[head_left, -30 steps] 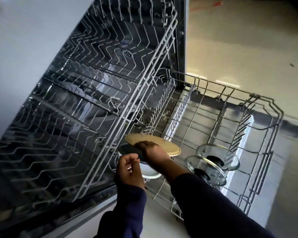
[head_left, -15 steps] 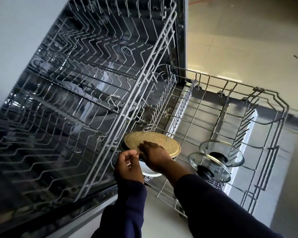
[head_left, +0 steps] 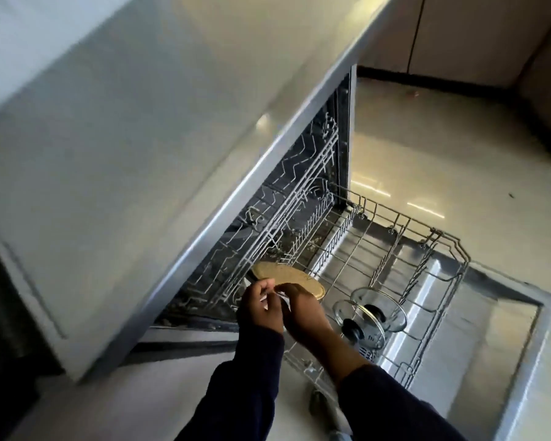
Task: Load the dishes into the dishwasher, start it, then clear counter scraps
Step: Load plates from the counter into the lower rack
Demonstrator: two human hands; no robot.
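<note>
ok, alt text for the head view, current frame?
Both hands, left and right, meet at a tan round plate at the near end of the pulled-out lower dishwasher rack. Two glass lids stand in the rack to the right.

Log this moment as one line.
stage: loading lower wire rack | left hand: fingers curled, contents unclear | right hand: on round tan speckled plate | two glass lids in rack

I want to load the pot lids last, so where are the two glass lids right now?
In the head view, the two glass lids stand side by side in the pulled-out lower rack, right of the right hand and the tan round board.
</note>
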